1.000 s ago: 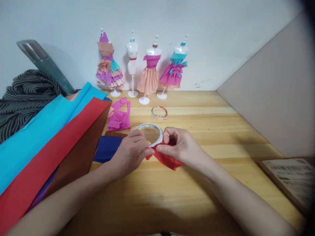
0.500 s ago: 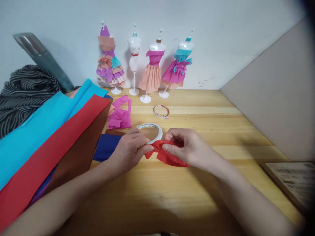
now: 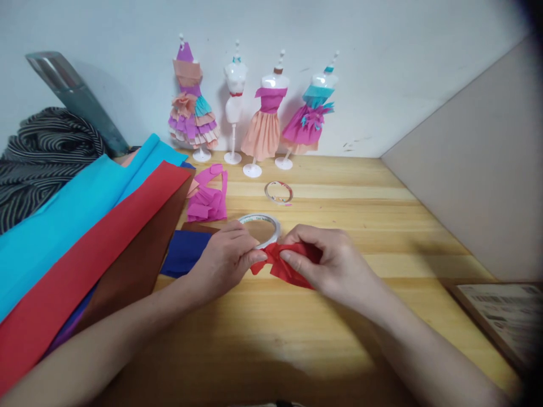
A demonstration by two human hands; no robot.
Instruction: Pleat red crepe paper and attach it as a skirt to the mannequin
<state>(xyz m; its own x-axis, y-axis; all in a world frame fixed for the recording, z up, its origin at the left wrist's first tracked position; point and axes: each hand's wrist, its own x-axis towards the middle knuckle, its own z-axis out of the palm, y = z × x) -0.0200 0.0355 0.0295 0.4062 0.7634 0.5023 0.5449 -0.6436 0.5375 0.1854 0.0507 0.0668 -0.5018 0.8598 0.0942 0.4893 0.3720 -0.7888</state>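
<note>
A piece of red crepe paper is pinched between my two hands above the wooden table. My left hand grips its narrow left end between thumb and fingers. Held by my right hand is the wider part, which is gathered into folds toward the middle. Just behind the red paper lies a roll of white tape, its front edge partly covered by my left hand and the paper. A dark blue paper piece rests beside my left hand.
Four small dress forms, three in paper dresses, stand along the wall. Large cyan, red and brown sheets cover the left side. Magenta scraps and a thin ring lie behind the tape. At right is a cardboard box.
My right hand's fingers have shifted slightly on the red paper, and its folds look more bunched near the middle. My left hand keeps its pinch. The view has moved a little.
</note>
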